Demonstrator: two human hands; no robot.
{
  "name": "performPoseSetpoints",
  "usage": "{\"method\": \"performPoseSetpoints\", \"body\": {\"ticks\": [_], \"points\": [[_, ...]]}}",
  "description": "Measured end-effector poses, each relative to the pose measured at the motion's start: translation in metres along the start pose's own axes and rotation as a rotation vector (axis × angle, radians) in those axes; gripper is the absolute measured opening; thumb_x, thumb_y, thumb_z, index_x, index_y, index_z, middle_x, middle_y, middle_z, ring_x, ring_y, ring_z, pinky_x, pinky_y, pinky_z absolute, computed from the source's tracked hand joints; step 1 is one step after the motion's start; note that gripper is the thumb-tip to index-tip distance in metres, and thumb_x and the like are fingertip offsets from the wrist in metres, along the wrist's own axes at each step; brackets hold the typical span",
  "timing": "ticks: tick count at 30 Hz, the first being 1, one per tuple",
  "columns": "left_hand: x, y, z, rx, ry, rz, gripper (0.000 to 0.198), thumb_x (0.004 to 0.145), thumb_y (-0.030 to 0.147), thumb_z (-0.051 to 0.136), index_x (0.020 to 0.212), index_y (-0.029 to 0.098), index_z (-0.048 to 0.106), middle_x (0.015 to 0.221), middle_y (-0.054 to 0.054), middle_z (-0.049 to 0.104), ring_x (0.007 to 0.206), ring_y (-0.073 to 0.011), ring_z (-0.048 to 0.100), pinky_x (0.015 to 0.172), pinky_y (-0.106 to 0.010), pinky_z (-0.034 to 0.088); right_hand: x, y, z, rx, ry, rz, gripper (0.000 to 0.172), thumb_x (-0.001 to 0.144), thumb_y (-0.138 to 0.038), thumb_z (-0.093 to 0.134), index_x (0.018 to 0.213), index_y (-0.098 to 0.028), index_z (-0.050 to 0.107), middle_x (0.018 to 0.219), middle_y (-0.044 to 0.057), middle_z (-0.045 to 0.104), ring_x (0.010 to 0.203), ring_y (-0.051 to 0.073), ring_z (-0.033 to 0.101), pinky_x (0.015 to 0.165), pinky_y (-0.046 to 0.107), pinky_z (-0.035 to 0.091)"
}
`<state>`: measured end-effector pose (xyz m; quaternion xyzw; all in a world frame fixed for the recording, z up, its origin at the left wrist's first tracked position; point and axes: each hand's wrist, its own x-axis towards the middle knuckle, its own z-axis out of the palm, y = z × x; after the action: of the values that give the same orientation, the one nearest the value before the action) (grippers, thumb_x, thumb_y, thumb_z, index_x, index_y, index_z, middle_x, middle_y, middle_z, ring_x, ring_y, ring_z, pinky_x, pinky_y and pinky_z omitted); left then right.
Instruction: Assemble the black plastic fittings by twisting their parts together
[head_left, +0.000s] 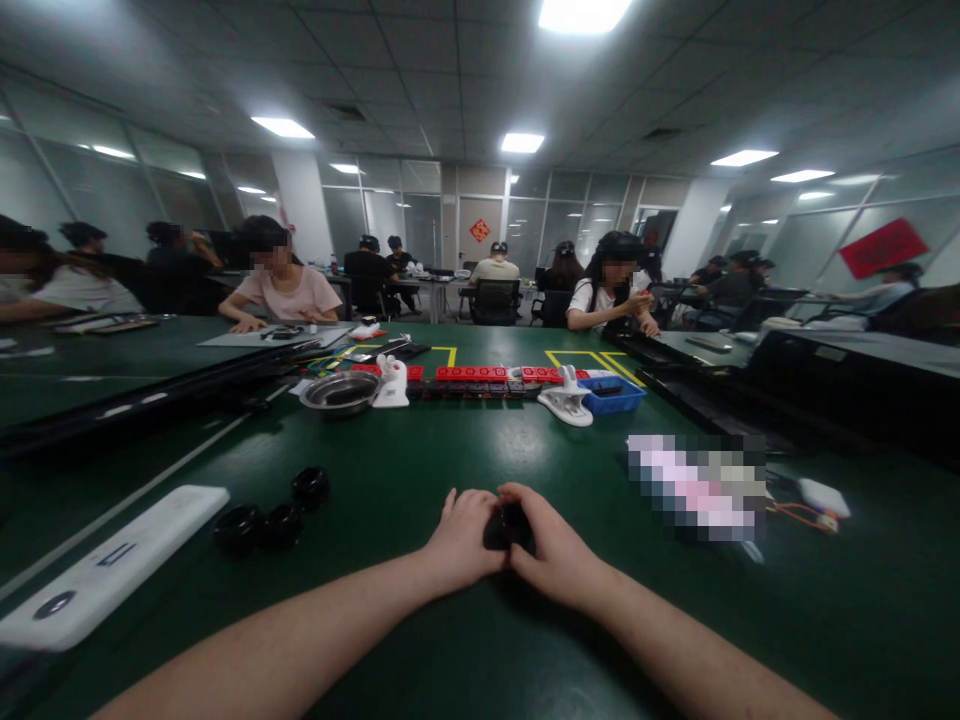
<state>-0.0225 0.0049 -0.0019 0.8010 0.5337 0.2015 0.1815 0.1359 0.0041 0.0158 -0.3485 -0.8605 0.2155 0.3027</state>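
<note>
Between my two hands, low over the green table [420, 450], is a small dark rounded part [510, 530]; my fingers hide much of it. My left hand [469, 535] is closed on its left side. From the other side my right hand [551, 545] curls around it with thumb and fingers. Off to the left lie three glossy black ring-shaped parts [283, 525], close together and apart from my hands.
A long white panel [112, 570] lies at left. Farther back stand a metal bowl [341, 393], white clamps [568, 398], red strips [472, 373] and a blue tray [616, 398]. Long black housings [712, 400] line the right side. People sit across the table.
</note>
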Motion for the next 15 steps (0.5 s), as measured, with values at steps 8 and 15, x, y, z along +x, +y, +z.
{"method": "performPoseSetpoints", "body": {"ticks": [8,15], "points": [[-0.0007,0.0011,-0.0024,0.028,-0.02,0.02,0.042,0.061,0.041,0.06,0.097,0.023,0.051,0.107,-0.005,0.051,0.105,-0.0257,0.044,0.099,-0.052,0.017,0.003,-0.0017,-0.0015,-0.132,0.1,0.108,0.062,0.061,-0.03,0.066,0.116,-0.017,0.04,0.104,0.01,0.052,0.097,0.025,0.049,0.085,0.042,0.039],[-0.0002,0.0018,-0.0017,0.004,-0.004,0.008,0.046,0.061,0.036,0.061,0.103,0.022,0.049,0.108,-0.005,0.051,0.106,-0.0262,0.043,0.099,-0.052,0.016,0.0011,0.0011,0.0008,0.009,0.039,-0.009,0.055,0.062,-0.006,0.05,0.114,-0.018,0.038,0.108,0.008,0.05,0.101,0.02,0.048,0.09,0.037,0.038]]}}
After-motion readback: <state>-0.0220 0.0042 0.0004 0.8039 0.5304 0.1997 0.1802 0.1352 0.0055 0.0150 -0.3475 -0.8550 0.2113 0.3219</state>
